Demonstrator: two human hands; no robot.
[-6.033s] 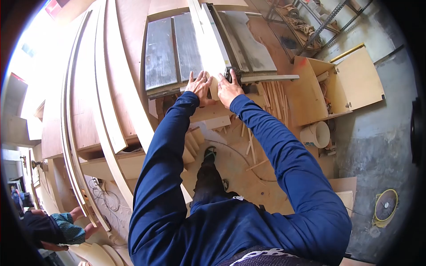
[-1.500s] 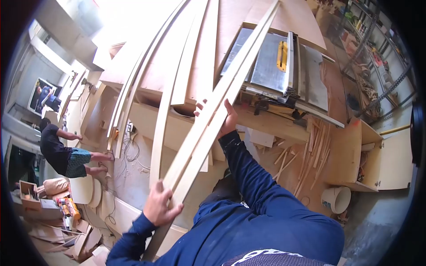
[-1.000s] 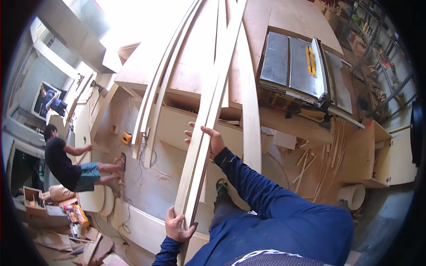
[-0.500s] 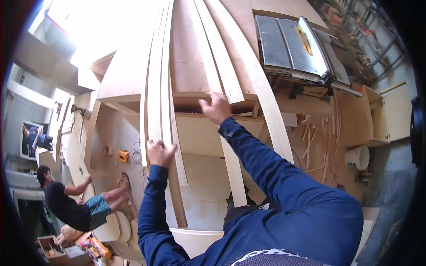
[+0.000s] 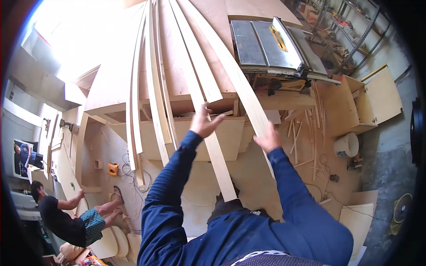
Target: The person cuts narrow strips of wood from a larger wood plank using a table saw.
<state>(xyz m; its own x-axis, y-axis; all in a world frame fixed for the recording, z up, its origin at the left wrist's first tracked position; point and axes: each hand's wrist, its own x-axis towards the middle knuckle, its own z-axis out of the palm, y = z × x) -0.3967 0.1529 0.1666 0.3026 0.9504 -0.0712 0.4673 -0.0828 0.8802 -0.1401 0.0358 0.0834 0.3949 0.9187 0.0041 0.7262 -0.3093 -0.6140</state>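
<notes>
Several long pale wooden strips lie on the plywood worktable (image 5: 177, 66), with their near ends jutting past its front edge. My left hand (image 5: 205, 123) is over the middle strip (image 5: 220, 164), fingers spread; whether it touches the wood I cannot tell. At the right strip (image 5: 248, 102), my right hand (image 5: 269, 141) is at its near part, fingers apart and slightly blurred, thumb toward the strip's edge. A shorter strip (image 5: 208, 82) lies between these two. Farther left, a group of strips (image 5: 156, 106) hangs over the edge, away from both hands.
A table saw (image 5: 266, 44) stands at the back right. Right of the table are an open cabinet (image 5: 350, 97), a white bucket (image 5: 346, 145) and offcuts. A seated person (image 5: 66, 213) is at the left. A cable and an orange tool (image 5: 113, 169) lie on the floor.
My left hand has left the left group of strips and moved to the middle one. My right hand has shifted from the middle strip to the right one. The left strips are more spread out.
</notes>
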